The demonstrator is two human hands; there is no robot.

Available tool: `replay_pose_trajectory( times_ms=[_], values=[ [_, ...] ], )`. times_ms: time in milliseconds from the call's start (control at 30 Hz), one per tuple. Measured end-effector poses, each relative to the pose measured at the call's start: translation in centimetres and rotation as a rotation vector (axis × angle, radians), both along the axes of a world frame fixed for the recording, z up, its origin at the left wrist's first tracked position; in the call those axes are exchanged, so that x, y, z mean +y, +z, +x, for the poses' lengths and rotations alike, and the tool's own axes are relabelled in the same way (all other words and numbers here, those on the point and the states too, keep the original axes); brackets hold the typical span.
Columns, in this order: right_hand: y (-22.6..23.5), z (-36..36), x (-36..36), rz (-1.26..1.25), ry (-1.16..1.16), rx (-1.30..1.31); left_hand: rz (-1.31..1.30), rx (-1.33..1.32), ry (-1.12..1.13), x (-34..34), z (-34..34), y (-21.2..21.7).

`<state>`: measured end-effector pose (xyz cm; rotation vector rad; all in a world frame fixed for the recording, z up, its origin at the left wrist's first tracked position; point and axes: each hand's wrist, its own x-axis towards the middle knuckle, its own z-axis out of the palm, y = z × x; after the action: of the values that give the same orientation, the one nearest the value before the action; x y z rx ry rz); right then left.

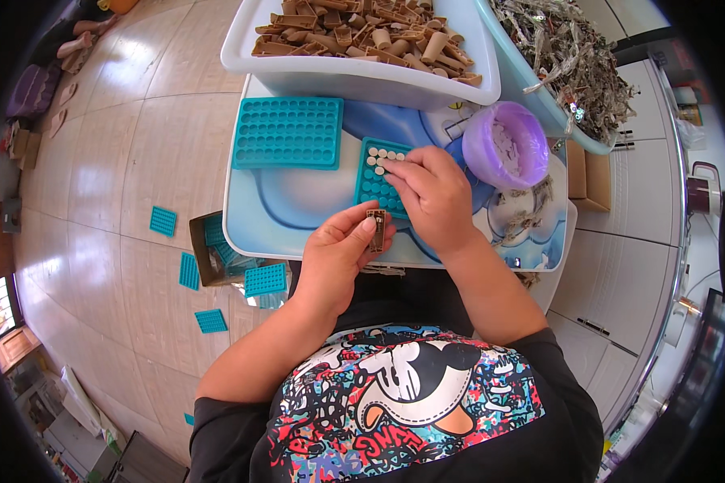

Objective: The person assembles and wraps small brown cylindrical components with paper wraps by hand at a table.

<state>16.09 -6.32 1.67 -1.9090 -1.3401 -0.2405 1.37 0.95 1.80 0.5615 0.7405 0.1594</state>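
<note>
1. Tray, teal [366, 190]: twelve o'clock of your brown piece [376, 233]; a brushing knuckle could dislodge its discs [382, 153].
2. Left hand [342, 245]: pinching that piece; slackening could drop it.
3. Right hand [441, 189]: fingers narrow (grip on a disc: cannot tell); swinging toward two o'clock could bump the purple bowl [478, 150].

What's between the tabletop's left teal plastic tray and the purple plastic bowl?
Head view: another teal plastic tray holding round white discs, right hand partly over it.
</note>
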Motion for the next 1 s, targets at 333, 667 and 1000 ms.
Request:
replay_pose_trajectory(
  times_ms=[333,667,1000],
  values=[
    [-0.5,0.3,0.2,-0.047,0.082,-0.032,0.019,0.006,-0.005,0.1,0.1,0.0],
    [-0.1,-2.2,-2.4,0.0,0.162,0.128,0.009,0.033,-0.01,0.1,0.1,0.0],
    [-0.2,-2.1,-3.2,-0.041,0.246,0.043,0.018,0.045,-0.014,0.1,0.0,-0.3]
  ],
)
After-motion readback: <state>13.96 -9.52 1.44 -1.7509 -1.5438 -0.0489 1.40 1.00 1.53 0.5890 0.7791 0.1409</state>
